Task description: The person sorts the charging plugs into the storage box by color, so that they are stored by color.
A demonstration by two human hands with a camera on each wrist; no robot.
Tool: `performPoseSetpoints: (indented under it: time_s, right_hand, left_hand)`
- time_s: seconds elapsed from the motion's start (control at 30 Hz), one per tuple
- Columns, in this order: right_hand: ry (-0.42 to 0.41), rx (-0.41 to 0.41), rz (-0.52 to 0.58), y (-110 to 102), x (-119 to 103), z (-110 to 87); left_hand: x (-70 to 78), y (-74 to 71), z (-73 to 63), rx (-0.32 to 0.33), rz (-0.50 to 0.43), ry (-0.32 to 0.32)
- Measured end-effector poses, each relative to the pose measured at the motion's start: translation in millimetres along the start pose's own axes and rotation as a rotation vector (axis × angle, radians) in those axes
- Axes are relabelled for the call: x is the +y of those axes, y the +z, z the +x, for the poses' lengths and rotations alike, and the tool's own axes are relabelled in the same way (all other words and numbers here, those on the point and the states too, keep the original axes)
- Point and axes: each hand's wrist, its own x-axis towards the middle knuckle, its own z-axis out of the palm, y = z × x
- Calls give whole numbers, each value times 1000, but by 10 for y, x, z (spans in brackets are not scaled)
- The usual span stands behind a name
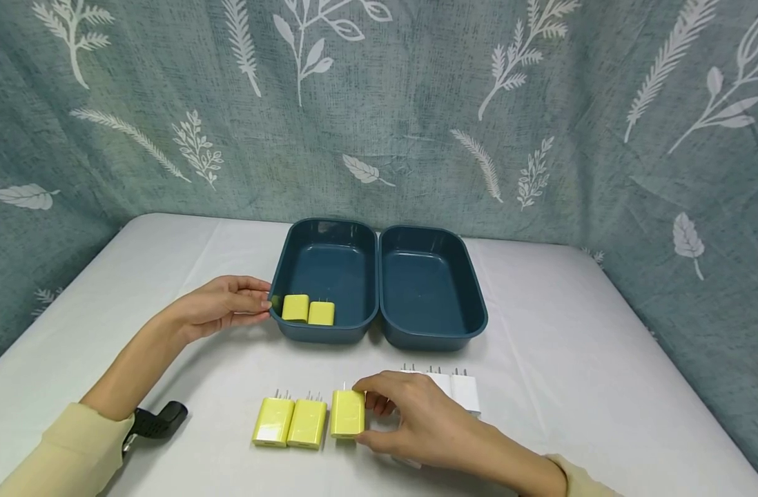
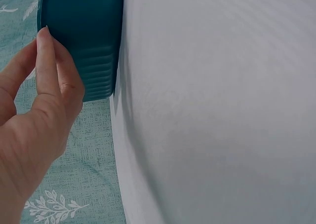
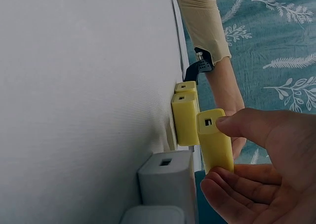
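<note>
My right hand (image 1: 425, 421) pinches a yellow USB wall charger (image 1: 348, 414) between thumb and fingertips, prongs pointing away. In the right wrist view this charger (image 3: 215, 140) stands off from the table, its USB port facing the camera. Two more yellow chargers (image 1: 307, 424) lie side by side just left of it. My left hand (image 1: 224, 307) touches the left side of a dark blue bin (image 1: 323, 334) with extended fingers, thumb tip at the rim. Inside that bin, near its front left corner, are two yellow chargers (image 1: 321, 313).
A second dark blue bin (image 1: 431, 341) stands against the first on its right, with nothing inside. White chargers (image 1: 464, 393) lie beyond and partly behind my right hand. A white cloth (image 1: 571, 373) covers the table, and a patterned curtain (image 1: 416, 166) hangs behind it.
</note>
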Motion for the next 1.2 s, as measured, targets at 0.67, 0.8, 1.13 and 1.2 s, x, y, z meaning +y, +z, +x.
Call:
performPoseSetpoints:
  time_s: [0.67, 0.8, 1.13, 1.2]
  right_hand:
    - [-15, 32, 79, -227, 41, 90]
    - [-4, 47, 78, -291, 54, 133]
    - [11, 113, 49, -413, 137, 256]
    - [15, 126, 37, -431, 144, 289]
  left_hand:
    - [15, 20, -17, 3, -7, 0]
    - [9, 16, -13, 3, -7, 2]
    - [-10, 2, 2, 4, -3, -2]
    - [1, 1, 0, -5, -1, 2]
